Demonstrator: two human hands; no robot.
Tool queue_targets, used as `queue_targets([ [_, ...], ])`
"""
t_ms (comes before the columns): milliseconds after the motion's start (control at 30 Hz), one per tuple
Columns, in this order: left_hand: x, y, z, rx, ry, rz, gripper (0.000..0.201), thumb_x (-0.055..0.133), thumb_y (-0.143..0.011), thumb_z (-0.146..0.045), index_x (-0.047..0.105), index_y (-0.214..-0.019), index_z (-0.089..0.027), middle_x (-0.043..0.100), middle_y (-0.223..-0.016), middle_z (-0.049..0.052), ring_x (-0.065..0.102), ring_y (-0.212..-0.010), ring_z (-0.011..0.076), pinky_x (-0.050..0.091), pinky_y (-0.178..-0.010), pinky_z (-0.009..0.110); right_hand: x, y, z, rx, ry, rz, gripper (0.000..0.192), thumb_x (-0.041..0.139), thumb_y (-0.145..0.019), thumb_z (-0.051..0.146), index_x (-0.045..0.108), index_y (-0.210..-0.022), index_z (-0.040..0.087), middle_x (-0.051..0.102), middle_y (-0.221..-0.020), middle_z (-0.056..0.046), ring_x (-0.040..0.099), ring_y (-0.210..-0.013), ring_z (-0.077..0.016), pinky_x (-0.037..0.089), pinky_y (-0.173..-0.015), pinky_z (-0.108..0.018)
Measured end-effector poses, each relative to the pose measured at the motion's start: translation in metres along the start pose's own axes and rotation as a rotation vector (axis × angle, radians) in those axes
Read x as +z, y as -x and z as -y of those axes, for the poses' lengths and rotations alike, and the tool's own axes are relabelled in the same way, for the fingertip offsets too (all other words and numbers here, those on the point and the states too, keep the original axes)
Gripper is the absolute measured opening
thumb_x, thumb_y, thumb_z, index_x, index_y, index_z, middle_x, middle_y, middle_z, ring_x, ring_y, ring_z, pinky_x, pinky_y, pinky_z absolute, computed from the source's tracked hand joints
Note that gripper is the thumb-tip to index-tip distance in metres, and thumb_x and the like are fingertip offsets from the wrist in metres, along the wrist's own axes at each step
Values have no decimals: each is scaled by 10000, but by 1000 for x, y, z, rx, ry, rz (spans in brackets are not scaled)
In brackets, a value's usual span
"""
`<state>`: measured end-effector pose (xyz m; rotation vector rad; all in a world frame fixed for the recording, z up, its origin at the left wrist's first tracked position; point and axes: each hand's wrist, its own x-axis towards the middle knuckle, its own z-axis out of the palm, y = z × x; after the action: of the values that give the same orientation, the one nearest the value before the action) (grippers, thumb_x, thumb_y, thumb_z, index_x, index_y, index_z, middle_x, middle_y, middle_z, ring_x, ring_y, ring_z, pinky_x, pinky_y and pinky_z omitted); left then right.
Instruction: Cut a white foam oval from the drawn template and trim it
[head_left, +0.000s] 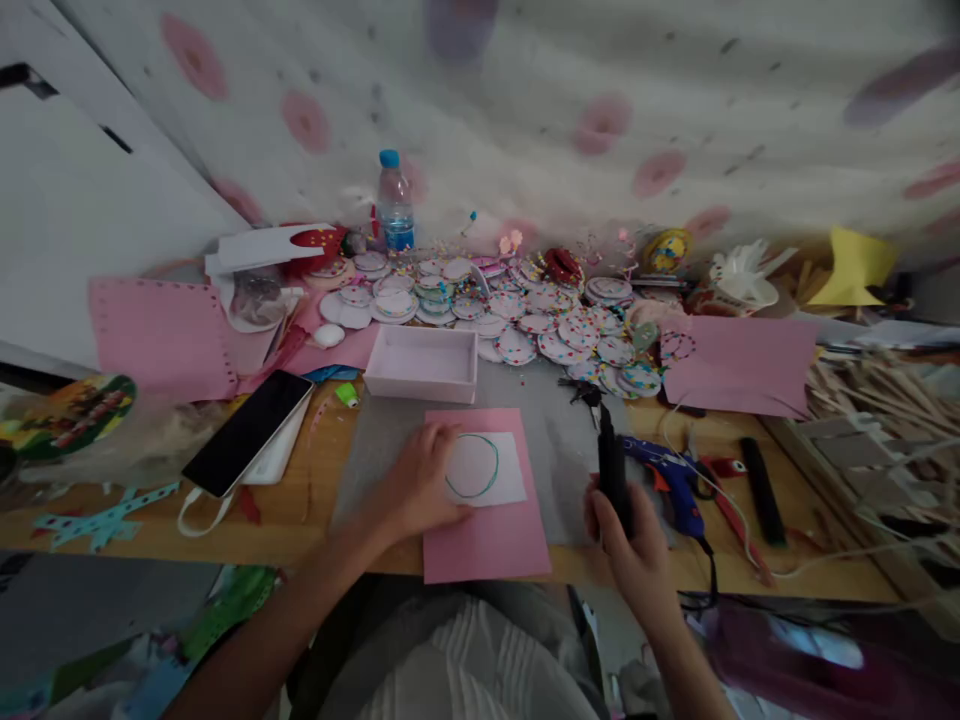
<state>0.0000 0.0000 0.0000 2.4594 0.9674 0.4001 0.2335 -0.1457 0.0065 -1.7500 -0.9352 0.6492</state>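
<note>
A: How far along?
B: Seeing a green circle (472, 466) already drawn on the white paper (507, 470)! Without any visible cut; can't judge the remainder.
A: And by hand?
B: Spread wide at the paper's left edge with the left hand (424, 478); gripping a black tool (613, 470), kind unclear, with the right hand (634, 532)!
A: Pointing where?
B: Lying drawn side up on the pink card (487, 545), seemingly longest crosswise, partly hidden by fingers. With the card, running lengthwise toward the white box (420, 386).

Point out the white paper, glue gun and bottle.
White paper (484, 470), head view: the sheet's middle.
Glue gun (678, 480), head view: blue body, where barrel meets handle.
Bottle (394, 203), head view: clear side, below the cap.
</note>
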Motion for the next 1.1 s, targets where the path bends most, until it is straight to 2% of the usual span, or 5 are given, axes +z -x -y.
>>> queue_targets([
  [300, -3, 16, -3, 257, 90, -198, 598, 600, -843, -98, 345, -1351, -283, 470, -1267, 107, 502, -1203, 259, 470, -982, 434, 44, -20, 27, 71, -60, 126, 380, 664, -776, 451, 554, -1035, 195, 438, -656, 65, 409, -514, -102, 347, -447, -213],
  [433, 7, 14, -10, -21, 531, -385, 451, 646, -846, -230, 458, -1256, -236, 605, -1115, 76, 629, -986, 197, 535, -836, 329, 58, -26, 35, 26, -102, 130, 312, 651, -774, 443, 526, -930, 204, 491, -696, 51, 446, -516, -102, 385, -469, -223],
  [567, 2, 9, -19, -254, 669, -280, 192, 623, -859, -323, 647, -993, -188, 702, -874, 25, 658, -764, 151, 514, -650, 221, 51, -23, 41, -81, -52, 33, 266, 601, -818, 407, 523, -974, 206, 565, -802, 6, 513, -603, -120, 421, -528, -233],
  [733, -8, 10, -30, -180, 559, -320, 153, 619, -868, -300, 697, -952, -198, 735, -841, 4, 671, -730, 129, 498, -652, 186, 27, 5, 56, -53, 111, 119, 177, 494, -907, 397, 476, -886, 222, 513, -583, 54, 515, -482, -126, 389, -465, -222],
  [1100, 3, 17, -33, -88, 486, -322, 129, 600, -892, -257, 681, -968, -191, 745, -869, 2, 686, -746, 113, 504, -657, 165, 37, 44, 76, -87, 370, 335, 259, 360, -954, 359, 391, -1131, 174, 672, -830, -96, 683, -654, -232, 480, -538, -292],
])
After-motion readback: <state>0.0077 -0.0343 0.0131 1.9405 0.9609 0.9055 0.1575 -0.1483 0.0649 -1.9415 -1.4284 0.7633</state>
